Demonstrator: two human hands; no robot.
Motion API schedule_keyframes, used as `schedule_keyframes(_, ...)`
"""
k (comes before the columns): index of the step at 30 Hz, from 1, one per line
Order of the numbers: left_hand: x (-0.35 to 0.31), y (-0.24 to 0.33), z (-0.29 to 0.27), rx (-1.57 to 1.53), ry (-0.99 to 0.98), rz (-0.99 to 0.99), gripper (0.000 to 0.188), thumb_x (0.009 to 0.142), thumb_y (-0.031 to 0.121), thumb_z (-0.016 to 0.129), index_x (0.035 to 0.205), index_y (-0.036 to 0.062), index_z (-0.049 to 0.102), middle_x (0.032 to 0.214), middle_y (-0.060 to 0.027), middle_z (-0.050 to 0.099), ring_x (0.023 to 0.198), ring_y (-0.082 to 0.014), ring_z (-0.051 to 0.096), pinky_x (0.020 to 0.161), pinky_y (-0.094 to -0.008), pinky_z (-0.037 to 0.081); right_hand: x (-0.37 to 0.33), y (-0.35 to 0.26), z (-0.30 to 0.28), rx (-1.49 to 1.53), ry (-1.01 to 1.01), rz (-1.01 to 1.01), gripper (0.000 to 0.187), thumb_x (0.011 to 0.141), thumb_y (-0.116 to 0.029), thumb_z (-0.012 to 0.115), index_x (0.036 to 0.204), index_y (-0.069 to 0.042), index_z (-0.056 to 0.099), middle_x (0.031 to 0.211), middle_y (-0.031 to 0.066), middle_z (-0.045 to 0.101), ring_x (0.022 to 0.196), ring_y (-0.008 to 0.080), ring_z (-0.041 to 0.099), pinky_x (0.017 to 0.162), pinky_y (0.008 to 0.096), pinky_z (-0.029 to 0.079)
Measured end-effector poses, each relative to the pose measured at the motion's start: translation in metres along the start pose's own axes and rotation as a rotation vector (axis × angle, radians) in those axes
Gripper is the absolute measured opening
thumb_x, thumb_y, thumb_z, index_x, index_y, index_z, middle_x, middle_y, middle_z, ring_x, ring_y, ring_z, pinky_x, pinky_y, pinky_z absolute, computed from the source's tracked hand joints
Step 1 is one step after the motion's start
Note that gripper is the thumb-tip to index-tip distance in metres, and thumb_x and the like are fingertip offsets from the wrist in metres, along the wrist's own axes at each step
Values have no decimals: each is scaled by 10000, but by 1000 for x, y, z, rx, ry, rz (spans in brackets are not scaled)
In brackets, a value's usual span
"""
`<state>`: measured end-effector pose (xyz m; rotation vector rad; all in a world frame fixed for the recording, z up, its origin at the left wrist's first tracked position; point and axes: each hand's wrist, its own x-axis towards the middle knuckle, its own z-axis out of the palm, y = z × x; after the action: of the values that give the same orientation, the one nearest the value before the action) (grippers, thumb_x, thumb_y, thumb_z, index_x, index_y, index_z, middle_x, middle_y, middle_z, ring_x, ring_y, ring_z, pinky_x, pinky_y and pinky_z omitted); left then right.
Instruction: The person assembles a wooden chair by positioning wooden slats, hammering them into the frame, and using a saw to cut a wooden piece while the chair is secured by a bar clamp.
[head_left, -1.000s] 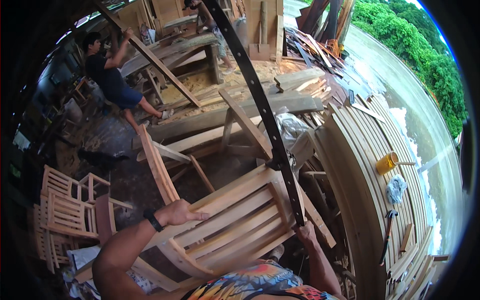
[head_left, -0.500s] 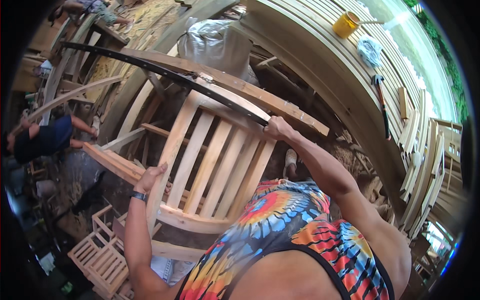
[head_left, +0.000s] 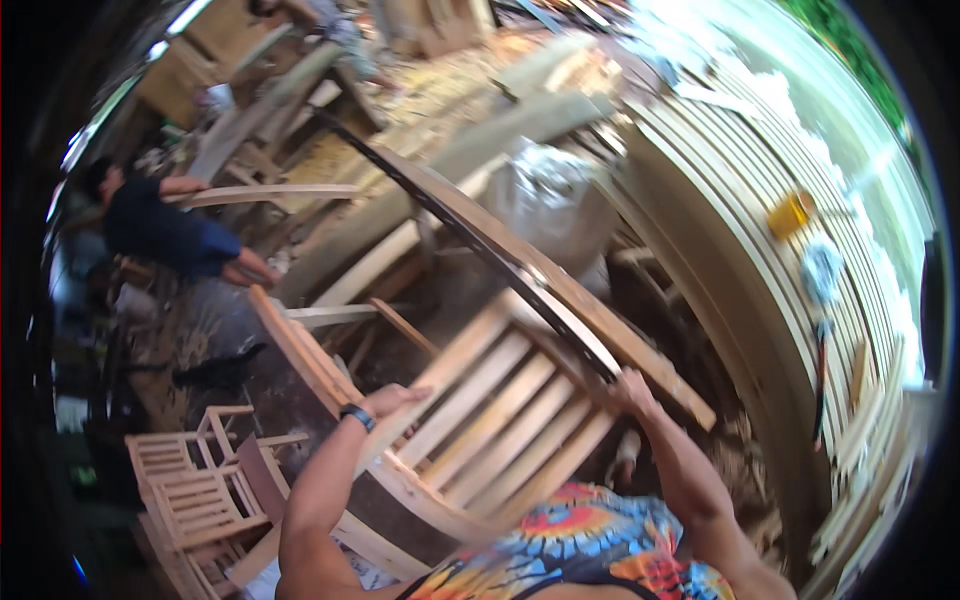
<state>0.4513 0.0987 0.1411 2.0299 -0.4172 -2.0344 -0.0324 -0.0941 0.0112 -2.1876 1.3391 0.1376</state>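
A slatted wooden frame (head_left: 521, 410), like a chair back with curved end rails, is tilted in front of me and blurred by motion. My left hand (head_left: 398, 400) is closed round its left side rail. My right hand (head_left: 632, 392) grips its far right corner, beside the near end of a long black strip with holes (head_left: 455, 217). From there the strip runs away to the far left, along the frame's far rail. A thick wooden beam (head_left: 585, 290) lies just beyond it. The fingertips of my right hand are partly hidden.
A slatted bench surface (head_left: 725, 140) on the right bears a yellow container (head_left: 790, 214), a clear plastic bag (head_left: 821, 268) and a hammer (head_left: 822, 385). A silvery sack (head_left: 553, 190) stands beyond the beam. Small slatted chairs (head_left: 205, 500) sit at lower left. A person (head_left: 165, 225) holds a curved board.
My view has swung left, so the scene sits further right and lower. Both hands keep their hold on the slatted frame. At left, the other person's board shows more fully.
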Motion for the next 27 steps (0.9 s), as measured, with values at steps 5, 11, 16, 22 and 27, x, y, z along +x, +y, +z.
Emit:
schedule_keyframes(5,-4,-6,2,68,10,26,702,849,622,726,986,-66,696,756,-150,685,570,-227,682,532,-343,578,-12,-23,-15,91,-88,163,333,785,-215,623,903,78,730,873,324,687,868,452,709,829,497,580)
schedule_keyframes(11,-6,-9,7,69,23,74,719,842,616,737,1022,-80,713,826,-156,695,619,-219,680,549,-340,567,-8,-35,-31,58,-130,211,372,781,-231,623,898,111,710,881,345,679,897,453,706,829,488,575)
schedule_keyframes(16,-19,-8,-5,127,85,63,824,828,661,719,1137,-102,708,1031,-198,724,864,-251,711,721,-355,575,11,-48,-28,178,-110,249,399,750,-263,655,877,112,708,863,332,689,876,438,718,803,475,581)
schedule_keyframes(22,-32,-32,-32,231,226,103,864,806,734,687,1098,-77,738,1060,-221,733,965,-280,708,895,-361,516,40,-74,-28,145,-144,145,421,741,-286,673,868,113,712,840,323,693,862,419,726,789,463,586)
schedule_keyframes(27,-51,-16,-20,201,194,104,839,806,731,693,1056,-67,755,1012,-206,743,955,-271,709,887,-353,518,32,-65,-33,142,-123,181,423,753,-292,674,906,100,721,869,314,704,866,404,730,795,454,577)
